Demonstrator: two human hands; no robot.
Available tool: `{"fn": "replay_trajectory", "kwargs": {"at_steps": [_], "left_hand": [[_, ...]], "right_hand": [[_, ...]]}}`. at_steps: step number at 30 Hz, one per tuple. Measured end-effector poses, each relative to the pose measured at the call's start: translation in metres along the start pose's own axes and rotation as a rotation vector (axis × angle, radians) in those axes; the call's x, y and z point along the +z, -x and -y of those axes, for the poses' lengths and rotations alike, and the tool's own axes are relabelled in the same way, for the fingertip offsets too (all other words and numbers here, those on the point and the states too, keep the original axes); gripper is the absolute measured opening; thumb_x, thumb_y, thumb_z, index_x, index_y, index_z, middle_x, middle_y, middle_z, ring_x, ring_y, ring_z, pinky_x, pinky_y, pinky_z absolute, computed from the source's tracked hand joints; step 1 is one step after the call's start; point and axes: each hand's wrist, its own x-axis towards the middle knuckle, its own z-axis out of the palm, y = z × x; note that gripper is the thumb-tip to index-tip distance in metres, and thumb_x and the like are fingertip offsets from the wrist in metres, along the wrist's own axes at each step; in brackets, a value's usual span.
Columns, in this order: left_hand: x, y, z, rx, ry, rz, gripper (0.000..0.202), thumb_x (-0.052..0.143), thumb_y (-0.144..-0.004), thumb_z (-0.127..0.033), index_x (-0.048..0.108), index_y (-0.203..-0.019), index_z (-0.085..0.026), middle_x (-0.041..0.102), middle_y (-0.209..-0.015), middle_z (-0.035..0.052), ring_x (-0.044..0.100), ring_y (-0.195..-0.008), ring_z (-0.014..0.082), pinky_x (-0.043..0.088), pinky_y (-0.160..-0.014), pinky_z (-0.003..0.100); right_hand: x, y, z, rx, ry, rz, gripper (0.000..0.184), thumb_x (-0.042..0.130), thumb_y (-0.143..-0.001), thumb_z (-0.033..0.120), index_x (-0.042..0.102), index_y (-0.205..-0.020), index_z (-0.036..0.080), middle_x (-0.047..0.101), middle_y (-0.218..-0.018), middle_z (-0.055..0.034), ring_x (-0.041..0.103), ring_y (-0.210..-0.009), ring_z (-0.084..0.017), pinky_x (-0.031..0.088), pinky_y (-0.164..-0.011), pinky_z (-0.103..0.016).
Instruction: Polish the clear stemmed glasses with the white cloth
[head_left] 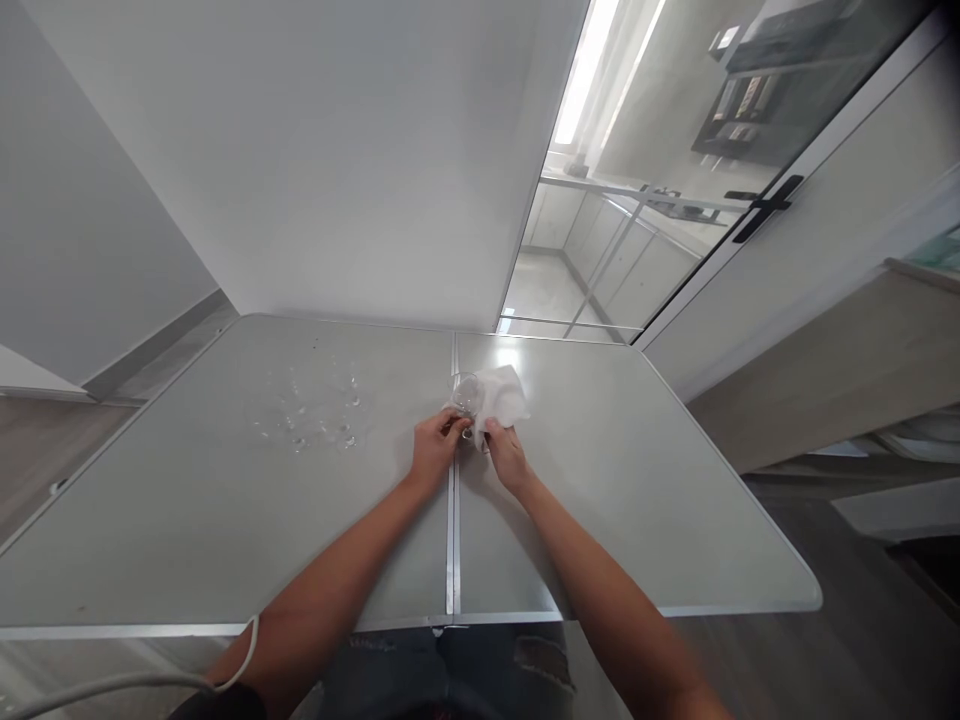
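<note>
Near the middle seam of the table, my left hand (439, 440) is closed around the lower part of a clear stemmed glass (466, 392), its bowl pointing away from me. My right hand (506, 450) pinches a white cloth (504, 398), which lies against the right side of the glass. Part of the glass is hidden by the cloth and my fingers. To the left, several clear glasses (349, 400) stand or lie grouped on the table; their outlines are too faint to tell which.
The pale folding table (600, 480) has a metal-edged seam down its middle. A white wall (360, 180) rises behind it. At the right stands a glass-paned door with a black handle (766, 208). A white cable (150, 680) crosses my left forearm.
</note>
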Motion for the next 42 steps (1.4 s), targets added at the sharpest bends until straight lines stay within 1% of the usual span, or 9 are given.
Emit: {"fn": "replay_trajectory", "kwargs": {"at_steps": [3, 9, 14, 19, 23, 31, 37, 39, 42], "left_hand": [[-0.001, 0.0, -0.004, -0.014, 0.056, -0.068, 0.023, 0.069, -0.086, -0.039, 0.066, -0.075, -0.019, 0.064, -0.076, 0.0022, 0.059, -0.072, 0.0151, 0.047, -0.062, 0.024], [0.002, 0.002, -0.002, -0.07, 0.173, -0.002, 0.021, 0.064, -0.091, -0.039, 0.067, -0.086, -0.018, 0.068, -0.077, 0.0021, 0.064, -0.069, 0.0147, 0.051, -0.066, 0.026], [0.001, 0.005, -0.003, -0.063, 0.276, 0.052, 0.036, 0.061, -0.093, -0.049, 0.062, -0.11, -0.017, 0.071, -0.085, 0.0057, 0.069, -0.074, 0.0169, 0.055, -0.071, 0.028], [-0.004, 0.003, -0.008, -0.13, 0.31, -0.025, 0.068, 0.066, -0.088, -0.056, 0.041, -0.142, -0.022, 0.063, -0.078, -0.0028, 0.062, -0.056, 0.0114, 0.051, -0.055, 0.022], [-0.003, 0.0, -0.013, -0.22, 0.327, -0.069, 0.06, 0.067, -0.086, -0.058, 0.05, -0.132, -0.023, 0.055, -0.067, -0.0067, 0.054, -0.046, 0.0098, 0.044, -0.046, 0.02], [-0.002, 0.003, -0.015, -0.114, 0.223, -0.077, 0.055, 0.067, -0.088, -0.056, 0.056, -0.129, -0.02, 0.047, -0.059, -0.0073, 0.045, -0.052, 0.011, 0.036, -0.054, 0.022], [-0.002, 0.001, -0.012, -0.156, 0.401, 0.012, 0.054, 0.062, -0.09, -0.061, 0.056, -0.128, -0.023, 0.054, -0.071, -0.004, 0.047, -0.05, 0.01, 0.041, -0.051, 0.024], [0.0, 0.001, -0.008, -0.158, 0.441, 0.023, 0.049, 0.057, -0.093, -0.061, 0.058, -0.125, -0.023, 0.063, -0.084, 0.0011, 0.057, -0.06, 0.0124, 0.049, -0.059, 0.026], [0.004, -0.001, 0.0, -0.096, 0.445, -0.02, 0.047, 0.06, -0.093, -0.058, 0.059, -0.123, -0.022, 0.067, -0.111, 0.0091, 0.067, -0.099, 0.021, 0.053, -0.088, 0.034]], "right_hand": [[0.0, -0.001, 0.001, -0.013, 0.001, 0.027, 0.032, 0.068, -0.084, 0.055, 0.068, -0.099, 0.027, 0.071, -0.088, -0.0016, 0.065, -0.1, -0.023, 0.057, -0.083, -0.035], [0.0, -0.006, 0.01, -0.003, -0.09, 0.071, 0.059, 0.049, -0.086, 0.079, 0.069, -0.095, 0.024, 0.07, -0.087, -0.0045, 0.065, -0.089, -0.022, 0.054, -0.077, -0.035], [-0.016, -0.015, 0.004, -0.129, 0.313, -0.035, 0.043, 0.07, -0.085, 0.059, 0.061, -0.069, 0.019, 0.054, -0.06, 0.003, 0.048, -0.06, -0.013, 0.042, -0.059, -0.026], [-0.016, -0.015, -0.003, -0.211, 0.525, -0.02, 0.029, 0.077, -0.081, 0.044, 0.065, -0.085, 0.019, 0.064, -0.072, 0.0003, 0.056, -0.068, -0.016, 0.046, -0.064, -0.027], [-0.009, -0.012, 0.001, -0.106, 0.395, 0.043, 0.045, 0.08, -0.078, 0.041, 0.055, -0.111, 0.024, 0.07, -0.086, 0.0, 0.065, -0.073, -0.018, 0.053, -0.067, -0.03], [-0.004, -0.007, 0.018, 0.068, 0.356, 0.329, 0.039, 0.078, -0.082, 0.042, 0.069, -0.112, 0.02, 0.074, -0.107, -0.0061, 0.066, -0.105, -0.024, 0.051, -0.096, -0.036], [-0.008, -0.003, 0.018, 0.337, 0.074, 0.421, 0.037, 0.082, -0.077, 0.046, 0.069, -0.096, 0.017, 0.073, -0.083, -0.005, 0.067, -0.076, -0.02, 0.054, -0.079, -0.035], [-0.011, -0.003, 0.018, 0.33, 0.115, 0.453, 0.035, 0.076, -0.081, 0.048, 0.068, -0.096, 0.017, 0.071, -0.079, -0.0043, 0.065, -0.072, -0.019, 0.053, -0.075, -0.034], [-0.011, -0.007, 0.016, 0.05, 0.447, 0.403, 0.028, 0.066, -0.089, 0.043, 0.067, -0.104, 0.019, 0.072, -0.091, -0.0064, 0.065, -0.087, -0.022, 0.051, -0.086, -0.038]]}}
